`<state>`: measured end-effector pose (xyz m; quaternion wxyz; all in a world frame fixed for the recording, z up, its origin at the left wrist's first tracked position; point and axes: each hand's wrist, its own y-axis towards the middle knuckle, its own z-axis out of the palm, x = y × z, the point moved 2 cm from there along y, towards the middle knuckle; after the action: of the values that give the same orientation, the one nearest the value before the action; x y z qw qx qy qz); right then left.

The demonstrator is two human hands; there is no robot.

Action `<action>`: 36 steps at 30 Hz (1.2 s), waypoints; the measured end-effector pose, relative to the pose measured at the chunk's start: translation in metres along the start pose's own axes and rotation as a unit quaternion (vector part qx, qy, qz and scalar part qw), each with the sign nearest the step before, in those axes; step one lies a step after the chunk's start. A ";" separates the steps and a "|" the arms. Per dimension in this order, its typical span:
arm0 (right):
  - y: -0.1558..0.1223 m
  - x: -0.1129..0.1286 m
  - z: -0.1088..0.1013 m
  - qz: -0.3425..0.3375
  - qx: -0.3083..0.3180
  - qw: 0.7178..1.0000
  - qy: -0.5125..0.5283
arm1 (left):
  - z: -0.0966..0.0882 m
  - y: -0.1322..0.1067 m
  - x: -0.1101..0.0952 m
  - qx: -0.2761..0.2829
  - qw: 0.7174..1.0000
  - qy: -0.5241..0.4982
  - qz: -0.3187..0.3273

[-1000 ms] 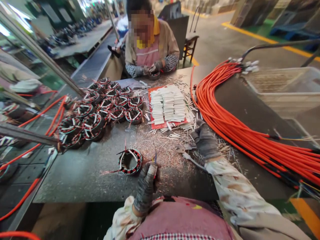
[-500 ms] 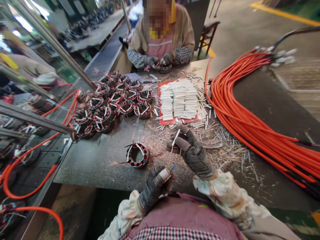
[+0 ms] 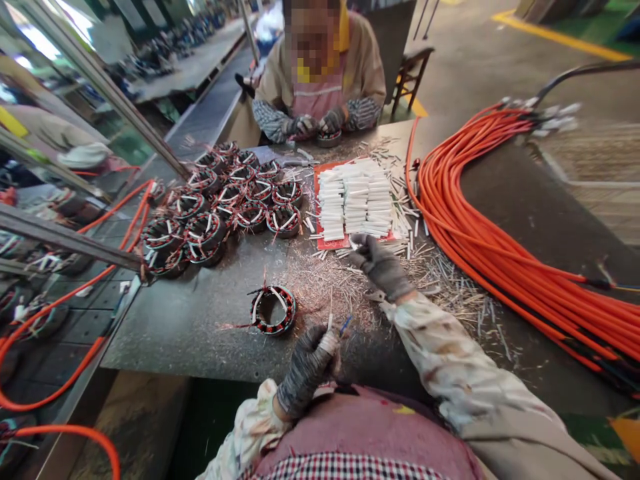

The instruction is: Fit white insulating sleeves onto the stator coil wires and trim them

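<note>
My left hand [image 3: 310, 363], in a grey knit glove, is closed around thin wires near the table's front edge. A blue wire end [image 3: 345, 325] sticks out of it, next to a wire with a white sleeve [image 3: 331, 321] and a bare tip above. My right hand [image 3: 383, 267], gloved too, reaches to the near edge of the pile of white sleeves [image 3: 356, 200] on a red sheet [image 3: 327, 245]. Its fingers are bent together, with a bit of white at the tips; what they hold is unclear. One wound stator ring [image 3: 273, 311] lies left of my hands.
Several stator rings [image 3: 203, 230] stand grouped at the left, by metal rails [image 3: 70, 237]. A thick bundle of orange cables [image 3: 480, 220] curves along the right. Wire scraps [image 3: 450, 293] litter the table. Across from me a co-worker [image 3: 320, 87] handles another ring [image 3: 329, 139].
My right hand has left the wire above my left hand and moved up to the sleeve pile. The white sleeve it held now sits low on the wire at my left hand.
</note>
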<state>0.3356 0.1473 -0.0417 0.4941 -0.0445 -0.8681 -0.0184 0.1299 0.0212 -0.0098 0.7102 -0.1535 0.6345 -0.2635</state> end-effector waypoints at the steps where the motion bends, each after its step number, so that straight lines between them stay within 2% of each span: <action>1: 0.015 -0.006 0.000 0.020 -0.040 0.998 -0.044 | 0.000 0.000 0.000 0.008 1.000 0.010 0.001; 2: 0.027 -0.011 0.000 0.035 -0.063 0.994 -0.077 | 0.000 0.000 0.001 0.016 1.000 0.024 0.003; 5: 0.044 -0.021 0.005 0.037 -0.065 0.994 -0.085 | -0.003 -0.001 0.002 0.010 0.999 0.045 0.010; 10: 0.030 -0.042 0.010 0.044 -0.108 0.992 -0.047 | -0.007 0.003 0.005 -0.040 0.998 0.040 0.031; 13: 0.020 -0.047 0.011 0.023 -0.129 0.991 0.009 | -0.008 0.008 0.011 -0.044 0.995 0.062 0.058; 15: 0.009 -0.039 0.010 0.005 -0.136 0.989 0.051 | -0.008 0.011 0.015 -0.042 0.995 0.061 0.072; 17: -0.009 -0.021 0.009 -0.018 -0.115 0.981 0.158 | -0.009 0.010 0.016 -0.045 0.994 0.055 0.077; 18: -0.020 -0.009 0.008 -0.025 -0.091 0.968 0.232 | -0.009 0.009 0.016 -0.048 0.995 0.053 0.076; 20: -0.042 0.017 0.007 -0.021 -0.028 0.924 0.381 | -0.009 0.005 0.013 -0.060 0.994 0.052 0.074; 22: -0.060 0.040 0.006 0.001 0.016 0.885 0.465 | -0.010 -0.002 0.007 -0.072 0.993 0.060 0.079; 25: -0.072 0.058 0.005 0.032 0.032 0.858 0.511 | -0.010 -0.009 0.001 -0.070 0.991 0.072 0.083; 28: -0.073 0.062 0.004 0.046 0.028 0.851 0.523 | -0.010 -0.011 0.003 -0.068 0.993 0.060 0.075; 36: -0.073 0.067 -0.002 -0.003 0.024 0.871 0.490 | -0.013 -0.008 0.004 -0.054 0.992 0.090 0.065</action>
<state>0.2967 0.0787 0.0176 0.8568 -0.0158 -0.5150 -0.0186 0.1163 0.0135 -0.0105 0.6564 -0.1256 0.7178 -0.1955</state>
